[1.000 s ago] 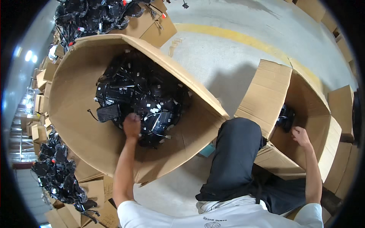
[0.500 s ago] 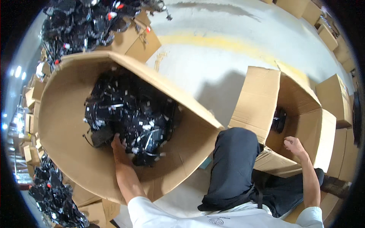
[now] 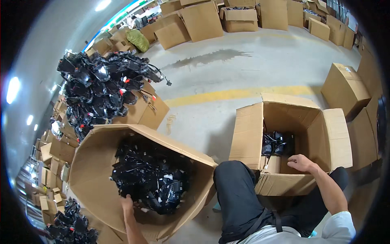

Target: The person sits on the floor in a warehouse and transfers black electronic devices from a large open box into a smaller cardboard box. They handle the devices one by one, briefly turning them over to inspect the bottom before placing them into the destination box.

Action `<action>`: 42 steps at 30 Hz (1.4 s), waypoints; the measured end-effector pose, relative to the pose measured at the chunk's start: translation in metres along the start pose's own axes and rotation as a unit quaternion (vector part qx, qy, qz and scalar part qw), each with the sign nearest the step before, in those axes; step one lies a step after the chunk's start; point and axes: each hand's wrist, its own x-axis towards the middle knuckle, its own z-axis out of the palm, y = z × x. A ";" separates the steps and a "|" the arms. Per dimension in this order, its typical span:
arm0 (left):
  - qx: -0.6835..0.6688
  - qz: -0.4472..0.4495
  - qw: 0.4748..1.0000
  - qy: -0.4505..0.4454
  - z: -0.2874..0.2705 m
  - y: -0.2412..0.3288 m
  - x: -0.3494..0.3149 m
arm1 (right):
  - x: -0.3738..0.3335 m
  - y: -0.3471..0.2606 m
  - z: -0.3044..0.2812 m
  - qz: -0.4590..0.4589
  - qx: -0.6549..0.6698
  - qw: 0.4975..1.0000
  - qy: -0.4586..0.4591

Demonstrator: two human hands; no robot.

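Observation:
My left hand (image 3: 127, 203) reaches into a large tilted carton (image 3: 91, 179), at the near left edge of a heap of black plastic parts (image 3: 150, 175). Its fingers are bent in against the heap; whatever they grip blends into the dark parts. The heap has thin cables and small white pieces in it. My right hand (image 3: 300, 163) hovers over the near side of a smaller open carton (image 3: 280, 185), fingers curled in with nothing visible in them. Inside that carton, glossy black parts with cables (image 3: 277, 143) lie toward the left.
Beyond the large carton rises a tall pile of black cabled parts (image 3: 97, 85) beside another carton (image 3: 142, 112). A further black pile (image 3: 73, 223) lies at lower left. Closed cartons (image 3: 346, 87) stand at right, more line the far side. My knee (image 3: 235, 179) sits between the two open cartons.
The view has tilted up, so more of the floor and far cartons shows. A black boxy part with a cable beside my left hand no longer stands out. My right hand stays by the smaller carton.

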 end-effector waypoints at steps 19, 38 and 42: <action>-0.173 0.310 0.926 -0.127 -0.066 0.282 -0.282 | -0.061 -0.175 -0.032 -0.277 0.075 0.955 0.082; -0.175 0.282 0.710 -0.621 0.082 0.379 -0.365 | -0.094 -0.261 -0.050 -0.468 0.027 0.880 -0.078; -0.174 0.222 0.661 -0.696 0.110 0.360 -0.339 | -0.100 -0.245 -0.021 -0.377 0.120 0.881 -0.260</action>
